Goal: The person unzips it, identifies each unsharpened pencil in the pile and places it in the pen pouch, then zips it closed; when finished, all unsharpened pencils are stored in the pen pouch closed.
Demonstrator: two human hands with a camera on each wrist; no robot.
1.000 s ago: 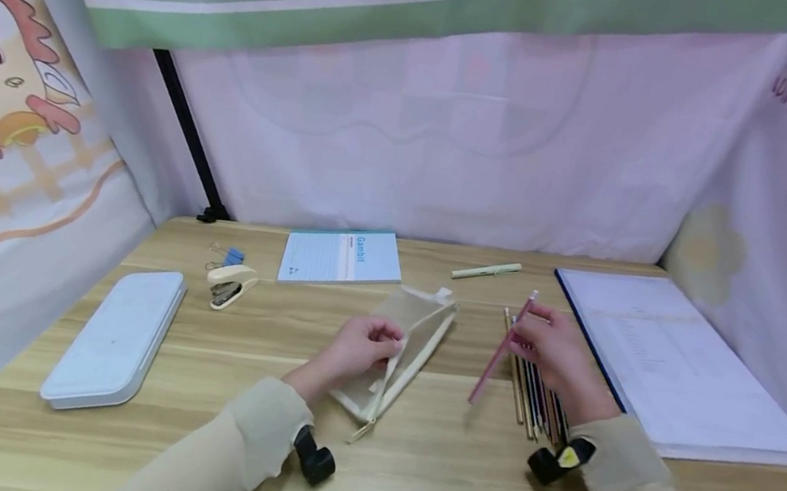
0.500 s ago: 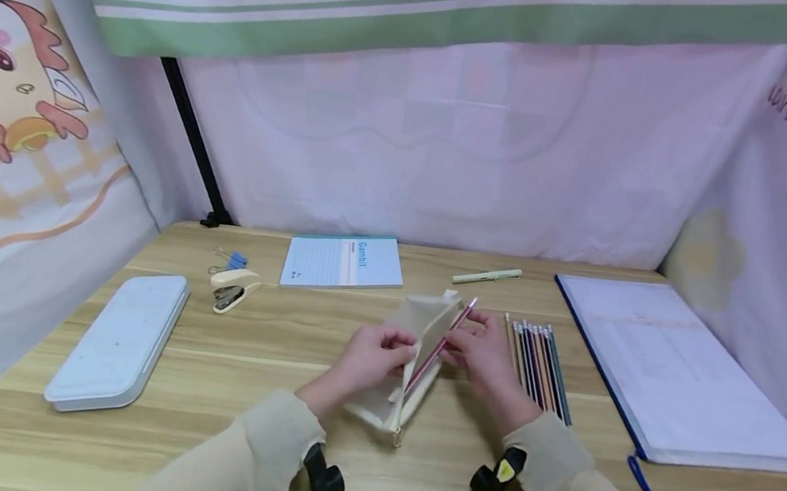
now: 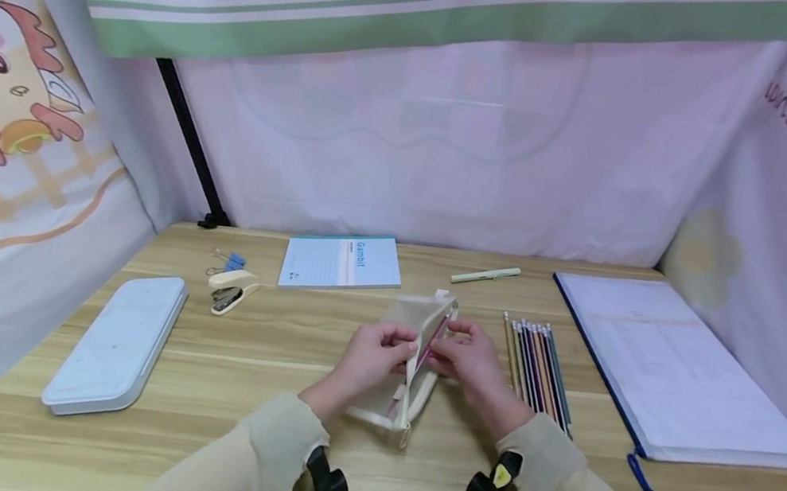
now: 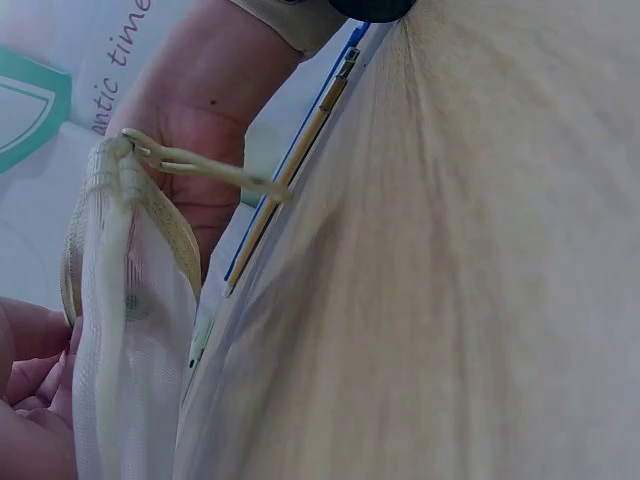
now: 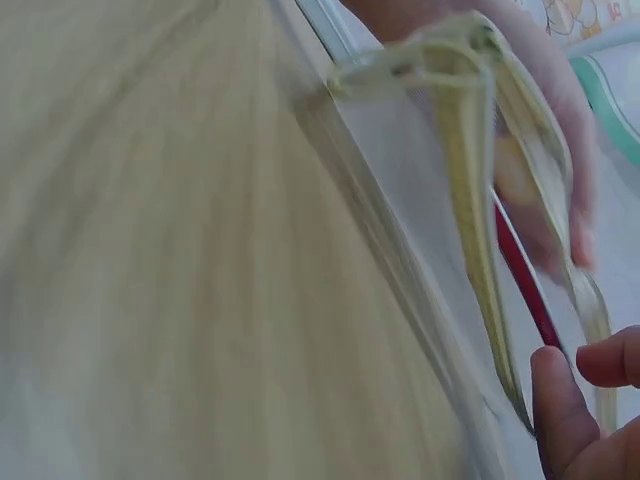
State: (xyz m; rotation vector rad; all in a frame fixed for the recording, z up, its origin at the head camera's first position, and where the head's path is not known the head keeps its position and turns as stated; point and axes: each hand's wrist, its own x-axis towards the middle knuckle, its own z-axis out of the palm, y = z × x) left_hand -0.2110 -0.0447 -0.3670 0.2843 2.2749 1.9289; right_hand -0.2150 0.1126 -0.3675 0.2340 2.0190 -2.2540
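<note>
A cream mesh zipper pencil pouch [image 3: 378, 394] sits at the middle of the table, its zipped mouth held apart. My left hand [image 3: 369, 357] pinches the near-left edge of the opening. On the other side, my right hand [image 3: 471, 359] pinches a dark pink pencil [image 3: 436, 336] that lies slanted inside the mouth. In the right wrist view the red shaft of the pencil [image 5: 525, 270] shows between the pouch's two zipper edges. The left wrist view has the zipper pull [image 4: 215, 172] hanging from the pouch's end. Beside my right hand several pencils [image 3: 539, 369] lie in a row.
A white pencil box [image 3: 115, 344] lies at left, near a cream stapler [image 3: 232, 291] and blue binder clips [image 3: 233, 262]. Behind are a notebook [image 3: 341, 262] and a pale green pen [image 3: 485, 275]. A blue-edged folder with papers [image 3: 675, 371] lies at right.
My right hand has carried the pink pencil leftward from the pencil row to the pouch and lowered it into the mouth. My left hand keeps its pinch on the pouch edge.
</note>
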